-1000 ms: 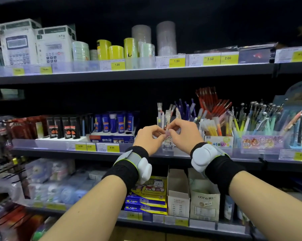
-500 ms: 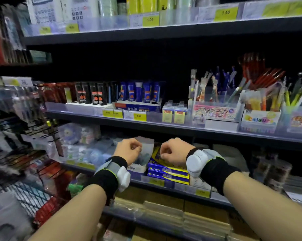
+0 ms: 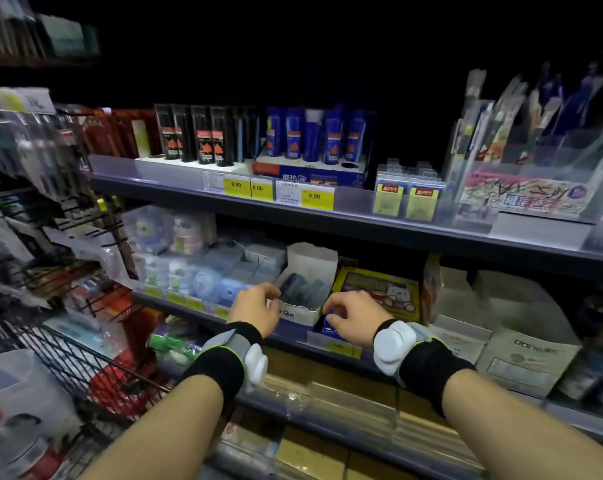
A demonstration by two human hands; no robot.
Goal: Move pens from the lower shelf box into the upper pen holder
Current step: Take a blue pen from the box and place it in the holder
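Both hands dropped from the pen holder (image 3: 522, 188) (two o'clock) to the white box (image 3: 307, 271). I see left hand (image 3: 255, 308) and right hand (image 3: 350, 318) curled, empty, flanking it: next pens.

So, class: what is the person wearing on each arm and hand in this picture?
The hands are bare, with no gloves or sleeves. The left hand has a black fabric wristband with a yellow-green edge, a grey strap and a rounded white plastic device. The right hand has a matching black band with a similar white device.
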